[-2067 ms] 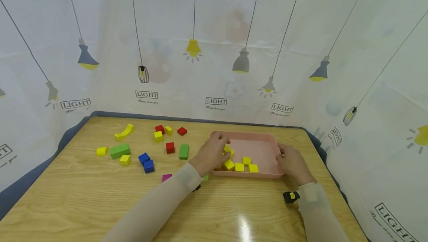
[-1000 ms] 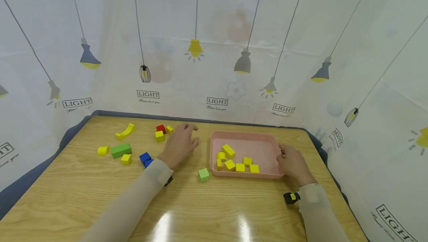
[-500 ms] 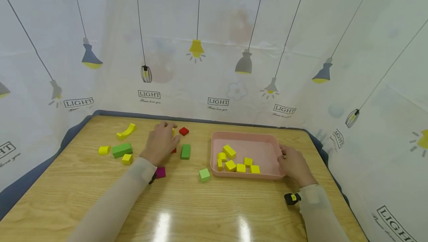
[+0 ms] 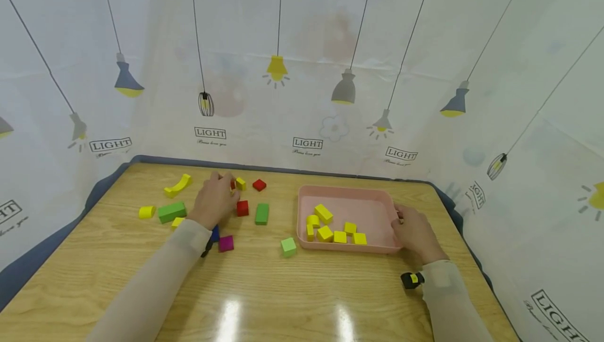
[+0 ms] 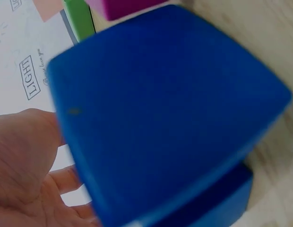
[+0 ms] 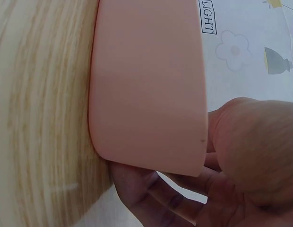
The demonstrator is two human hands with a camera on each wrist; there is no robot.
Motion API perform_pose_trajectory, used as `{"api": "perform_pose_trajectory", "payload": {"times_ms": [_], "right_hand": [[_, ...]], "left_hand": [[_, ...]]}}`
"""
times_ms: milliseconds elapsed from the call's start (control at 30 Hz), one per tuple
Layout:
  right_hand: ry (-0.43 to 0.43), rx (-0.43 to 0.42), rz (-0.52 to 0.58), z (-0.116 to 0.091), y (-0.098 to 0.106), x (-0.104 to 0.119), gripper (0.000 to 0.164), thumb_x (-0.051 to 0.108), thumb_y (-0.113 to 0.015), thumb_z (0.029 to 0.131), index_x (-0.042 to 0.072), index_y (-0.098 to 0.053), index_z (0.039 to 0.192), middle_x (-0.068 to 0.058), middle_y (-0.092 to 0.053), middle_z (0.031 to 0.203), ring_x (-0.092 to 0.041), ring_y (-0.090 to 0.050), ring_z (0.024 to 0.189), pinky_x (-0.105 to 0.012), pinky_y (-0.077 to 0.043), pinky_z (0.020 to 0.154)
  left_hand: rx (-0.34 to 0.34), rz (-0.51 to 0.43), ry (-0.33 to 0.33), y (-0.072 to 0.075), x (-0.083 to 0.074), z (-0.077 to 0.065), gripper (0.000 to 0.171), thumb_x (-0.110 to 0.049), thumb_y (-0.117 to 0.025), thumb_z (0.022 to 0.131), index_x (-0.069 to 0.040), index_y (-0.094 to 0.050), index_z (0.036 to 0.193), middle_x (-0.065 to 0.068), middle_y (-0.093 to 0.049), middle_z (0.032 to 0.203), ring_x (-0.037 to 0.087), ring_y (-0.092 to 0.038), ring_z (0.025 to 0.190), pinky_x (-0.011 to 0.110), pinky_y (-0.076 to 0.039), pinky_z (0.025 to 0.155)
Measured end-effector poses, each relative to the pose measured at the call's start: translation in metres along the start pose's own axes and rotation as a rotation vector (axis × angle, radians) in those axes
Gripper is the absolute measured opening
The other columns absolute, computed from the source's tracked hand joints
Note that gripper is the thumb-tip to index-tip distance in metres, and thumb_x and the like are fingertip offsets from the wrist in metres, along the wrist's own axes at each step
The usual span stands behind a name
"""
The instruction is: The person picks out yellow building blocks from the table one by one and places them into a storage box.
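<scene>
My left hand (image 4: 213, 203) reaches down among the blocks on the left, over the place of a yellow cube that it now hides. A red block (image 4: 233, 184) peeks out past its fingers. In the left wrist view a blue cube (image 5: 165, 104) blocks the fingertips of the left hand (image 5: 23, 161), so any grip is hidden. My right hand (image 4: 417, 231) holds the right wall of a pink tray (image 4: 363, 208), thumb and fingers on either side. Several yellow blocks (image 4: 324, 234) lie in the tray's left and near part.
Around the left hand lie a red cube (image 4: 243, 208), a green block (image 4: 261, 214), a purple cube (image 4: 226, 243), a long green block (image 4: 172, 212) and a yellow arch (image 4: 178, 185). A light green cube (image 4: 288, 247) sits by the tray's near left corner.
From the tray, my left hand has moved left across the table to the back-left blocks, leaving yellow blocks in the tray. My right hand keeps its hold on the tray.
</scene>
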State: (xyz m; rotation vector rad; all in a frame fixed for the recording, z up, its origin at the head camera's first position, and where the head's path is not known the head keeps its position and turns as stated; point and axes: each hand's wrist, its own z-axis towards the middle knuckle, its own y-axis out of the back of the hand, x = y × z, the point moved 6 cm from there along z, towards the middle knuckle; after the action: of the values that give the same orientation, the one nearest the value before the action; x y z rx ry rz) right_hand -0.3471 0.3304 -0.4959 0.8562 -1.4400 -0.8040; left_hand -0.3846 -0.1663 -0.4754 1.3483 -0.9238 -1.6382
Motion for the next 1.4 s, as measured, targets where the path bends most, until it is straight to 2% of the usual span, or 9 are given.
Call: {"api": "perform_pose_trajectory", "payload": {"times_ms": [200, 500, 800, 967, 1400], "right_hand": [[0.01, -0.006, -0.016, 0.0, 0.0013, 0.0015, 0.054, 0.011, -0.051, 0.101, -0.002, -0.037, 0.151, -0.026, -0.056, 0.136, -0.024, -0.059, 0.083, -0.032, -0.047, 0.065], [0.017, -0.011, -0.029, 0.0011, 0.0012, 0.001, 0.054, 0.012, -0.052, 0.101, -0.002, -0.038, 0.151, -0.027, -0.055, 0.136, -0.028, -0.059, 0.093, -0.037, -0.051, 0.075], [0.076, 0.007, 0.001, -0.0005, 0.0034, 0.0014, 0.053, 0.009, -0.05, 0.1, -0.004, -0.039, 0.15, -0.027, -0.058, 0.133, -0.031, -0.063, 0.103, -0.043, -0.054, 0.081], [0.11, 0.046, 0.029, -0.0011, 0.004, -0.001, 0.055, 0.01, -0.051, 0.099, -0.002, -0.037, 0.152, -0.026, -0.057, 0.134, -0.038, -0.06, 0.115, -0.048, -0.054, 0.088], [0.129, 0.103, 0.065, -0.0009, 0.0071, -0.0059, 0.058, 0.01, -0.056, 0.098, -0.003, -0.037, 0.151, -0.023, -0.056, 0.135, -0.038, -0.059, 0.115, -0.048, -0.053, 0.089]], "left_hand": [[0.011, -0.004, -0.001, 0.0003, 0.002, 0.0011, 0.038, -0.023, -0.062, 0.099, -0.003, -0.058, 0.131, 0.021, -0.046, 0.119, 0.036, -0.054, 0.093, 0.048, -0.052, 0.079], [0.026, -0.002, 0.003, 0.0, 0.0041, 0.0005, 0.03, -0.021, -0.065, 0.098, -0.003, -0.063, 0.121, 0.017, -0.045, 0.11, 0.033, -0.051, 0.086, 0.04, -0.049, 0.07], [0.056, -0.013, -0.001, 0.0019, 0.0023, -0.0027, 0.028, -0.003, -0.064, 0.096, -0.002, -0.064, 0.124, 0.021, -0.046, 0.113, 0.033, -0.052, 0.089, 0.041, -0.05, 0.076], [0.059, -0.009, -0.008, 0.0013, 0.0014, -0.0031, 0.029, -0.002, -0.064, 0.096, -0.002, -0.064, 0.125, 0.021, -0.046, 0.111, 0.033, -0.052, 0.088, 0.04, -0.049, 0.075], [0.043, 0.004, -0.033, 0.0008, -0.0015, -0.0056, 0.03, -0.005, -0.068, 0.093, -0.001, -0.065, 0.123, 0.022, -0.049, 0.11, 0.033, -0.051, 0.088, 0.04, -0.049, 0.072]]}}
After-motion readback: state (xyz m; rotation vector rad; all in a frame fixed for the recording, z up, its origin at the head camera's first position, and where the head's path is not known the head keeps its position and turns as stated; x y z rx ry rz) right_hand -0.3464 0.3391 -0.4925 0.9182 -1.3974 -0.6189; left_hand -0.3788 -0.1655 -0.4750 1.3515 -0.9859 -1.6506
